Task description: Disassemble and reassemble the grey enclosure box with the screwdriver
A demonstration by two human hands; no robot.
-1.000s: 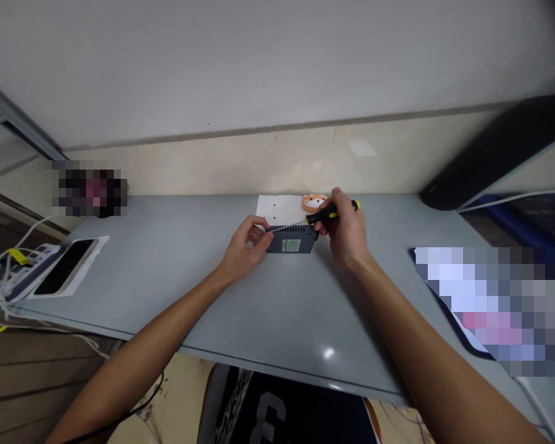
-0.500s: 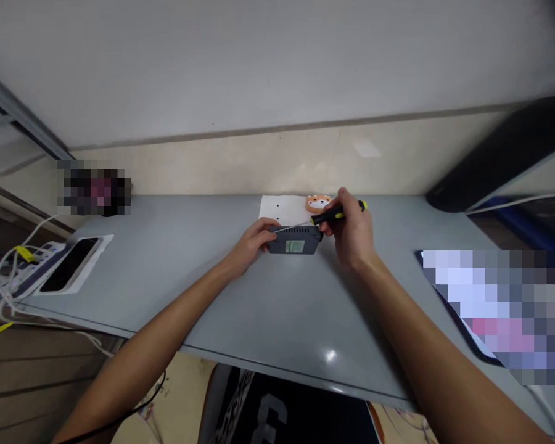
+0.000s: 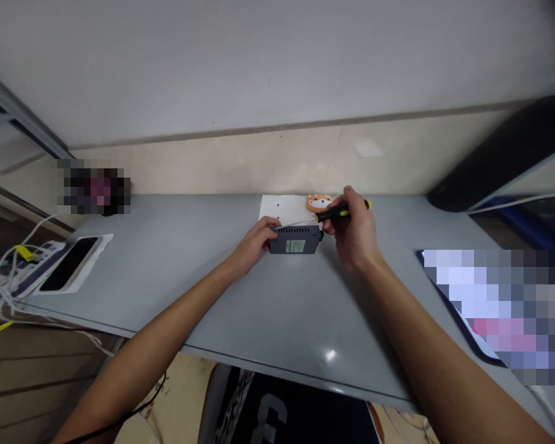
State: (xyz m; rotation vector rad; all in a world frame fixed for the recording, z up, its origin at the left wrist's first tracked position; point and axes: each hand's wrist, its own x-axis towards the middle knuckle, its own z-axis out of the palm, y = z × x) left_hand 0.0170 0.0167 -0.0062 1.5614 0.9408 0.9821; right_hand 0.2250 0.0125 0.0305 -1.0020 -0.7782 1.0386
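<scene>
A small dark grey box (image 3: 296,240) with a vented top and a green label lies on the grey table (image 3: 268,308). My left hand (image 3: 254,242) grips its left end, fingers curled on it. My right hand (image 3: 354,231) is closed on a black and yellow screwdriver (image 3: 340,213) just right of the box. The thin metal shaft runs leftwards over the box, with its tip near the upper left corner by my left fingers.
A white sheet of paper (image 3: 282,208) and an orange animal figure (image 3: 319,201) lie behind the box by the wall. A phone (image 3: 67,264) on a white pad and a power strip with cables (image 3: 13,271) sit at the left edge. A blurred item lies at right.
The screwdriver handle and my right hand have shifted slightly right and up. The box and my left hand have hardly moved on the table.
</scene>
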